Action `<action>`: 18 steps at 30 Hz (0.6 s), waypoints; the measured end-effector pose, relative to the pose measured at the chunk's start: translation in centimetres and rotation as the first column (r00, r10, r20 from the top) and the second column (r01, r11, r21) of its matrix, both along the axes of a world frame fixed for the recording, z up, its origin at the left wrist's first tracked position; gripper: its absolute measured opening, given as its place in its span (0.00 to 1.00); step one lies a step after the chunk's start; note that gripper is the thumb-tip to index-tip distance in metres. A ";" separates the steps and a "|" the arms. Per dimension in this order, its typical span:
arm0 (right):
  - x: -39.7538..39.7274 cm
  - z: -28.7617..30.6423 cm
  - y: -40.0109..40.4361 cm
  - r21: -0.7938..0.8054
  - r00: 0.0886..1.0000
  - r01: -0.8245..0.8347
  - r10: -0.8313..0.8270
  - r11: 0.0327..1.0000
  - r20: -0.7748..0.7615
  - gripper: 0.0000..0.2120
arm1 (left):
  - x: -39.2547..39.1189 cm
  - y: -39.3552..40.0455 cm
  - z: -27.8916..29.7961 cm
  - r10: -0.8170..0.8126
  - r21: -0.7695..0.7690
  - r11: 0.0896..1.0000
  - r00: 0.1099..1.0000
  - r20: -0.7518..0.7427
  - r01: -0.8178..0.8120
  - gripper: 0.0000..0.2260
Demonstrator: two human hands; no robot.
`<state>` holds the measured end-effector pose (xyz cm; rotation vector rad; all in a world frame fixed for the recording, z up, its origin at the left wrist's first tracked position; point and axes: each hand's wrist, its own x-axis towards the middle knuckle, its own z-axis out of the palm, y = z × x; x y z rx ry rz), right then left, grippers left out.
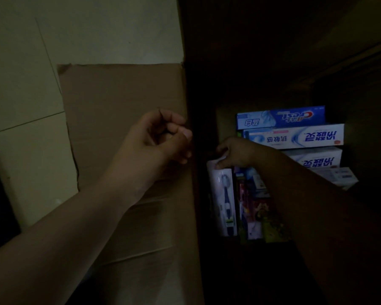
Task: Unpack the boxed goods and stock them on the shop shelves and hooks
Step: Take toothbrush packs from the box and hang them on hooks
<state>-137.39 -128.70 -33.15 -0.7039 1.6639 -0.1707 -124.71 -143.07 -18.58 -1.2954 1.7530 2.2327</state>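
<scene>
Right hand (235,154): fingers curled over the top edge of a toothbrush blister pack (222,201), pinching it. The pack stands on edge inside the dim cardboard box (194,194), against the box's left wall, long axis running away from the viewer, brush head toward the hand. Just right of it, further coloured packs (260,208) stand likewise. Beyond the hand, toothpaste cartons lie stacked crosswise, print upside down: a blue Crest carton (280,117) farthest, white cartons (295,136) nearer. Left hand (161,137): fingers curled, holding nothing, over the open box flap (123,95).
</scene>
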 end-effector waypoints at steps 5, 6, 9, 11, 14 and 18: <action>-0.1 1.6 1.2 -0.101 0.998 -0.049 0.053 0.994 0.037 0.15 | -0.1 0.1 0.1 -0.008 -0.008 1.000 0.999 0.041 0.009 0.06; 0.1 2.2 1.5 -0.134 0.999 -0.030 0.035 0.990 0.034 0.14 | -0.1 0.0 0.2 -0.015 -0.007 1.000 0.998 0.055 0.015 0.06; 0.2 4.7 2.1 -0.219 0.994 0.110 -0.109 0.969 0.019 0.13 | -0.1 0.3 0.5 -0.046 -0.005 0.999 0.996 0.079 0.046 0.07; -0.8 6.7 2.3 -0.247 0.971 0.237 -0.238 0.939 0.028 0.10 | -0.2 0.5 0.7 -0.032 0.016 0.999 0.995 0.094 0.031 0.07; -3.5 10.2 1.7 -0.269 0.937 0.347 -0.342 0.898 0.068 0.04 | -0.4 1.0 1.1 -0.036 0.097 0.995 0.994 0.106 0.025 0.08; -6.3 14.8 0.0 -0.254 0.822 0.568 -0.523 0.783 0.225 0.04 | -0.9 1.8 2.8 -0.174 0.227 0.963 0.977 0.125 0.142 0.18</action>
